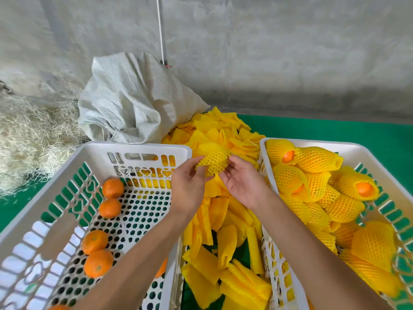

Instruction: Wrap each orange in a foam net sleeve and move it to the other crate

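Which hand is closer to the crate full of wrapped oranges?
The right hand. It is just beside the white crate of wrapped oranges, holding the yellow foam sleeve. The left hand holds the sleeve's other side, over by the other crate.

A green-covered surface [335,130] carries two white perforated crates: the left crate [138,147] sits toward its left edge and the right crate [312,143] toward its right. Between the crates a loose heap of flat yellow foam net sleeves [225,224] lies directly on the green cover, running from the near edge back to the far edge. At the far edge, behind the left crate, a crumpled white woven sack [131,101] rests against the sleeves.
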